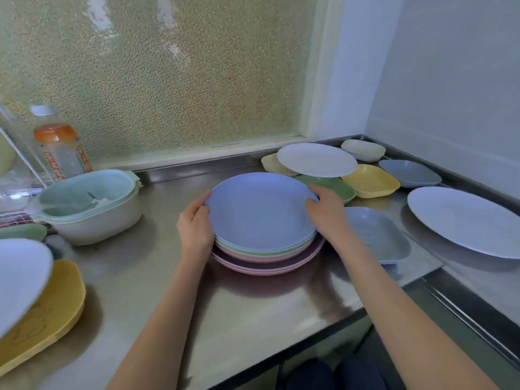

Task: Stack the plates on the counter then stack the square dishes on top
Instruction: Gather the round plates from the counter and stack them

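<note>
Head view: left hand point(195, 226), right hand point(327, 213) grip clamped on blue plate point(260, 212); bottle point(60, 147) label unreadable.

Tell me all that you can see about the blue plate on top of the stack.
The blue plate is round, shallow and matte, plastic by its look, empty, with a low raised rim. It lies level on top of a stack of green, pink and purple plates on the steel counter. The left hand holds its left edge, the right hand its right edge.

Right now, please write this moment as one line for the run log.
stage: stacking plates | left hand + right hand: holding blue plate rim on stack | square dishes: unstacked | white plates: loose
</note>
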Available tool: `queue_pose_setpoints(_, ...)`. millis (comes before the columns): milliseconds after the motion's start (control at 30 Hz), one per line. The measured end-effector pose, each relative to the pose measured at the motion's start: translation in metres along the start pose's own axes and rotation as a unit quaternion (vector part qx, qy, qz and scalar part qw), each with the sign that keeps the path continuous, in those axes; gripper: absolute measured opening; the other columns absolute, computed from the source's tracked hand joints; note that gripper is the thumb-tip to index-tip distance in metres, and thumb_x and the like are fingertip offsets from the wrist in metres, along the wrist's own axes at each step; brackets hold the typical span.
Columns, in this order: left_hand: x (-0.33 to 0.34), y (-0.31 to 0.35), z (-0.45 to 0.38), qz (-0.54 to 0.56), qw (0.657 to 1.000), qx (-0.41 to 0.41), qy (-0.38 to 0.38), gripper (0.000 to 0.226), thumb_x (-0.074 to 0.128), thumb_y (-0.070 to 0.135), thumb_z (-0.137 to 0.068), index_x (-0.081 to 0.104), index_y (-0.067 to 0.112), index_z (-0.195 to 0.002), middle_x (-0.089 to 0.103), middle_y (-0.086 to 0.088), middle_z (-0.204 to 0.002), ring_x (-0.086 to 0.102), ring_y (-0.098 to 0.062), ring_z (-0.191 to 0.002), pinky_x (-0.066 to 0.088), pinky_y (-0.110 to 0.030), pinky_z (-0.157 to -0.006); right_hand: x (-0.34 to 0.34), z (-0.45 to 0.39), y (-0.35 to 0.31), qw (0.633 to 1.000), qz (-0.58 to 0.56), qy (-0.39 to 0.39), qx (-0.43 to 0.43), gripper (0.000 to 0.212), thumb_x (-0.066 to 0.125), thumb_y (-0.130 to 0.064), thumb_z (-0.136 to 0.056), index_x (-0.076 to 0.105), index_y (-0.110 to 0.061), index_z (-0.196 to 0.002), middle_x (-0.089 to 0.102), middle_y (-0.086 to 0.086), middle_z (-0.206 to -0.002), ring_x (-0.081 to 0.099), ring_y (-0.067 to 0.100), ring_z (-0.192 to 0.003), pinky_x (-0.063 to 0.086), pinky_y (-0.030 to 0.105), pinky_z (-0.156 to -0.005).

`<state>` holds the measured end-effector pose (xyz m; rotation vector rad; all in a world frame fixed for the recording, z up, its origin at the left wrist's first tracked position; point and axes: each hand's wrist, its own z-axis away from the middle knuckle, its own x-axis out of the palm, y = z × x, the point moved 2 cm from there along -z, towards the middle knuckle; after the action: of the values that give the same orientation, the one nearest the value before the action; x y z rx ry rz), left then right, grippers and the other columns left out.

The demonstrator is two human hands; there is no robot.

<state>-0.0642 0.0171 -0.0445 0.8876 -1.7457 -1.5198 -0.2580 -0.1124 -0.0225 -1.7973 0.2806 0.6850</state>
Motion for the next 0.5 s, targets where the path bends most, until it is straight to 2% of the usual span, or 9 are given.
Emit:
queue_pose_setpoints(100,0.001,-0.004,-0.004,0.011,1.0,-0.008,-0.005,0.043,0.039,-0.002,-0.087,0.063,0.009,-0.121,0.065,0.0,-0.114,0.057,-0.012,-0.104,0.041,-0.022,-0.09,-0.004,-0.006,0.002,0.999,-0.013,0.028,-0.031,0.038,0.041,-0.014,-0.086,0.06,-0.002,-0.117,0.064,0.011,-0.11,0.055,0.025,-0.103,0.04,0.032,-0.086)
queue_pose_setpoints(233,-0.001,-0.008,-0.004,0.027,0.999,-0.015,-0.012,0.041,0.041,0.0,-0.087,0.064,0.013,-0.119,0.066,0.0,-0.117,0.059,-0.014,-0.109,0.044,-0.029,-0.097,-0.024,-0.043,0.007,0.99,0.044,0.115,-0.065,0.044,0.041,-0.001,-0.089,0.048,-0.005,-0.133,0.053,0.013,-0.134,0.049,0.028,-0.122,0.037,0.033,-0.098)
queue_pose_setpoints(300,0.0,-0.009,-0.005,0.033,0.999,-0.018,-0.01,0.041,0.042,0.001,-0.086,0.066,0.016,-0.116,0.068,-0.001,-0.113,0.061,-0.015,-0.106,0.046,-0.03,-0.095,-0.025,-0.069,0.015,0.988,0.117,0.075,-0.068,0.05,0.042,-0.001,-0.089,0.04,-0.008,-0.138,0.047,0.014,-0.14,0.043,0.032,-0.128,0.037,0.04,-0.102)
queue_pose_setpoints(400,0.0,-0.01,-0.008,0.044,0.999,-0.028,-0.013,0.042,0.042,0.0,-0.085,0.068,0.017,-0.113,0.069,0.002,-0.109,0.063,-0.012,-0.099,0.047,-0.026,-0.086,-0.012,-0.101,0.029,0.958,0.28,-0.053,-0.041,0.057,0.044,-0.011,-0.091,0.027,-0.018,-0.145,0.033,0.007,-0.151,0.021,0.027,-0.141,0.02,0.053,-0.112)
queue_pose_setpoints(433,0.0,-0.01,-0.008,0.046,0.998,-0.029,-0.016,0.043,0.041,0.0,-0.085,0.068,0.017,-0.114,0.069,0.003,-0.109,0.063,-0.01,-0.099,0.047,-0.026,-0.086,-0.008,-0.107,0.032,0.941,0.329,-0.071,-0.035,0.055,0.043,-0.014,-0.092,0.027,-0.021,-0.145,0.032,0.004,-0.151,0.019,0.025,-0.142,0.015,0.056,-0.112)
queue_pose_setpoints(500,0.0,-0.011,-0.009,0.05,0.998,-0.031,-0.017,0.043,0.041,-0.001,-0.085,0.067,0.016,-0.115,0.069,0.005,-0.11,0.063,-0.009,-0.1,0.047,-0.025,-0.086,-0.003,-0.116,0.035,0.918,0.39,-0.059,-0.043,0.05,0.04,-0.012,-0.093,0.036,-0.025,-0.14,0.041,0.004,-0.146,0.029,0.023,-0.138,0.01,0.057,-0.113)
